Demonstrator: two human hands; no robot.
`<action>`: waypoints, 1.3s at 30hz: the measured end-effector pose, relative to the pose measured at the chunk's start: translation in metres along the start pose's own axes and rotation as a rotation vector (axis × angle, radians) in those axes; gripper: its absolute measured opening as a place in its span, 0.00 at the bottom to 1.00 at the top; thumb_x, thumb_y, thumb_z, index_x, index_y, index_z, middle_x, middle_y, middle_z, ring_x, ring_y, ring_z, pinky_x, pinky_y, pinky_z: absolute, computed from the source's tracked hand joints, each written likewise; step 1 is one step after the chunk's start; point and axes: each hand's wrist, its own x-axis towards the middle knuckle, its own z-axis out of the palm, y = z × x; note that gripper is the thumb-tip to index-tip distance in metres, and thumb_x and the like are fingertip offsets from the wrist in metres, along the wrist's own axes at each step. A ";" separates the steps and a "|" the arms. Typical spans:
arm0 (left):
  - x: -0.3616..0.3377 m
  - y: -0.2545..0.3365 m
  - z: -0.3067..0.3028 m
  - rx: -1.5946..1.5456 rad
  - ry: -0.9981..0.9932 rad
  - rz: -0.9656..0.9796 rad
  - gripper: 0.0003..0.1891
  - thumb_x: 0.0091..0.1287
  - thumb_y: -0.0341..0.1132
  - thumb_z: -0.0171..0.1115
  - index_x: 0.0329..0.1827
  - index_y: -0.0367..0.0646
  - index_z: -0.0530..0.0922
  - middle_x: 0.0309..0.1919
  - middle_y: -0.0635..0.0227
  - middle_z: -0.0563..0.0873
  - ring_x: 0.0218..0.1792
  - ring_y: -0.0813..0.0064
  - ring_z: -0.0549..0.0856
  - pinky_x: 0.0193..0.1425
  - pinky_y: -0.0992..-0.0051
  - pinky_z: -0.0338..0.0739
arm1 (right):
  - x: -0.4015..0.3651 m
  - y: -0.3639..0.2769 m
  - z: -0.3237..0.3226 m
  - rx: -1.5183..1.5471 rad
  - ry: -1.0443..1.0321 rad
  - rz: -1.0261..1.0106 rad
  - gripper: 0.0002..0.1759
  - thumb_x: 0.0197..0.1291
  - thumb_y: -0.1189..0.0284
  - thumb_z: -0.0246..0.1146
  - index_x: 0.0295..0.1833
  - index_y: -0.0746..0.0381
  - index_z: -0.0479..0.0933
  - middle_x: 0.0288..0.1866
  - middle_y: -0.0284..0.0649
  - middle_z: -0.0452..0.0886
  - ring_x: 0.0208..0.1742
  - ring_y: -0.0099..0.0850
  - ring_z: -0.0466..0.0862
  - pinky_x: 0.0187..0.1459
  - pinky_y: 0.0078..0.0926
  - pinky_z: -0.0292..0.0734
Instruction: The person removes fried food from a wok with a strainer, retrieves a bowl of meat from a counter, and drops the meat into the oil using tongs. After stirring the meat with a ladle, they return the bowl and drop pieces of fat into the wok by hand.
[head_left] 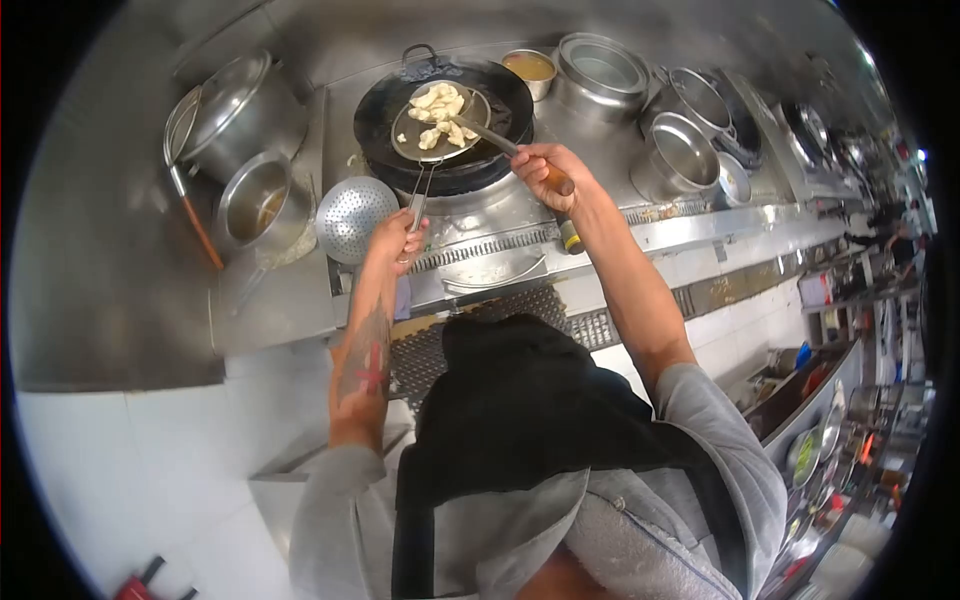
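My left hand [398, 242] is closed around the metal handle of a round mesh strainer [477, 108]. Pale, lumpy pieces of food [436, 104] lie in the strainer, which is over a large black wok [376, 122]. My right hand [547, 174] grips a wooden-handled cooking utensil [488, 135]. Its metal shaft reaches across the strainer to the food; the shape of its head is hidden among the pieces. Just left of my left hand, a perforated skimmer [356, 220] rests on the stove edge.
Left of the wok stand a lidded pot [225, 105] and a saucepan [255, 205]. Behind it, a container of yellowish liquid [528, 67] sits by a large round pot [600, 70]. Steel pots [680, 155] crowd the right side. A small jar [571, 238] is below my right wrist.
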 end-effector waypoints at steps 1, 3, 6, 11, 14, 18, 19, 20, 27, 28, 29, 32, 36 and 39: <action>0.000 0.003 -0.002 -0.042 0.010 -0.023 0.09 0.74 0.29 0.48 0.53 0.37 0.68 0.35 0.60 0.79 0.17 0.85 0.66 0.14 0.85 0.58 | -0.002 0.001 0.001 0.024 0.004 -0.020 0.04 0.71 0.79 0.49 0.44 0.69 0.61 0.31 0.38 0.71 0.20 0.16 0.71 0.17 0.08 0.71; 0.002 0.009 -0.006 -0.059 0.005 -0.065 0.09 0.73 0.28 0.48 0.53 0.37 0.68 0.35 0.61 0.79 0.17 0.85 0.66 0.14 0.85 0.59 | -0.009 -0.003 0.005 0.108 -0.054 0.006 0.05 0.72 0.78 0.48 0.45 0.69 0.61 0.31 0.38 0.71 0.21 0.16 0.70 0.17 0.09 0.72; 0.010 0.034 -0.020 0.023 0.054 -0.048 0.08 0.73 0.28 0.47 0.52 0.38 0.68 0.36 0.58 0.79 0.18 0.84 0.67 0.15 0.84 0.59 | -0.038 -0.005 0.013 0.120 -0.095 -0.104 0.05 0.72 0.76 0.49 0.42 0.67 0.63 0.31 0.38 0.71 0.21 0.16 0.70 0.16 0.10 0.70; 0.014 0.110 -0.048 0.498 0.198 0.096 0.13 0.73 0.29 0.48 0.58 0.38 0.66 0.36 0.52 0.83 0.18 0.82 0.69 0.14 0.82 0.58 | -0.102 0.006 0.026 -0.239 0.123 -0.378 0.08 0.70 0.76 0.54 0.49 0.66 0.63 0.33 0.37 0.72 0.22 0.15 0.68 0.17 0.11 0.63; 0.024 0.140 -0.044 0.739 0.193 -0.011 0.11 0.74 0.28 0.45 0.57 0.38 0.67 0.36 0.52 0.82 0.15 0.86 0.66 0.11 0.85 0.55 | -0.131 0.005 0.019 -0.331 0.208 -0.497 0.13 0.67 0.77 0.56 0.53 0.67 0.62 0.32 0.37 0.71 0.22 0.17 0.67 0.17 0.12 0.61; 0.031 0.117 -0.021 0.426 0.093 -0.165 0.09 0.74 0.28 0.50 0.54 0.36 0.70 0.35 0.59 0.80 0.16 0.88 0.66 0.12 0.86 0.55 | -0.161 0.014 -0.003 -0.257 0.251 -0.548 0.11 0.68 0.78 0.55 0.52 0.67 0.63 0.32 0.37 0.71 0.22 0.15 0.67 0.16 0.11 0.61; 0.034 0.104 -0.026 0.430 0.087 -0.163 0.09 0.74 0.28 0.50 0.54 0.36 0.70 0.35 0.59 0.80 0.16 0.88 0.66 0.12 0.86 0.55 | -0.171 0.017 -0.011 -0.176 0.218 -0.537 0.10 0.68 0.79 0.54 0.52 0.67 0.63 0.32 0.37 0.71 0.21 0.14 0.67 0.15 0.10 0.61; 0.038 0.092 -0.027 0.289 -0.022 -0.227 0.09 0.75 0.29 0.49 0.52 0.34 0.71 0.35 0.61 0.80 0.16 0.88 0.65 0.12 0.85 0.56 | -0.181 0.020 -0.020 -0.096 0.186 -0.531 0.09 0.68 0.80 0.53 0.51 0.67 0.64 0.32 0.37 0.71 0.21 0.13 0.66 0.13 0.09 0.60; -0.097 -0.010 0.070 1.018 -0.278 0.836 0.20 0.70 0.31 0.50 0.63 0.35 0.76 0.61 0.64 0.80 0.60 0.72 0.79 0.62 0.78 0.72 | -0.317 0.072 -0.089 0.201 0.278 -0.740 0.07 0.65 0.78 0.59 0.46 0.68 0.71 0.28 0.35 0.73 0.18 0.13 0.66 0.13 0.09 0.62; -0.077 -0.016 0.054 1.105 -0.324 0.916 0.21 0.71 0.30 0.47 0.64 0.34 0.76 0.60 0.62 0.80 0.58 0.72 0.79 0.60 0.78 0.73 | -0.343 0.080 -0.099 0.234 0.189 -0.723 0.04 0.67 0.77 0.58 0.40 0.66 0.71 0.28 0.33 0.72 0.18 0.13 0.67 0.14 0.10 0.63; -0.048 -0.018 0.031 0.967 -0.300 0.813 0.19 0.70 0.28 0.50 0.63 0.33 0.75 0.61 0.58 0.79 0.60 0.69 0.78 0.63 0.77 0.71 | -0.363 0.088 -0.117 0.285 -0.025 -0.743 0.07 0.69 0.75 0.57 0.37 0.63 0.68 0.28 0.33 0.72 0.19 0.14 0.67 0.14 0.11 0.63; 0.004 -0.015 0.000 0.857 -0.401 0.703 0.17 0.70 0.25 0.52 0.60 0.31 0.75 0.50 0.60 0.81 0.51 0.74 0.79 0.57 0.79 0.71 | -0.448 0.125 -0.120 0.289 0.110 -1.005 0.07 0.68 0.76 0.56 0.40 0.60 0.64 0.29 0.34 0.72 0.20 0.14 0.68 0.15 0.10 0.66; 0.007 -0.015 0.009 0.477 -0.247 0.386 0.14 0.71 0.32 0.54 0.53 0.31 0.78 0.31 0.73 0.72 0.35 0.83 0.70 0.44 0.83 0.66 | -0.539 0.164 -0.148 0.137 0.542 -1.372 0.10 0.68 0.75 0.56 0.51 0.63 0.66 0.29 0.34 0.73 0.19 0.16 0.69 0.14 0.13 0.69; 0.003 -0.012 0.041 0.451 -0.159 0.358 0.14 0.71 0.33 0.54 0.53 0.32 0.78 0.32 0.72 0.72 0.34 0.83 0.71 0.44 0.82 0.66 | -0.598 0.186 -0.161 0.102 0.976 -1.553 0.23 0.67 0.76 0.58 0.64 0.66 0.59 0.32 0.37 0.73 0.20 0.19 0.71 0.17 0.15 0.67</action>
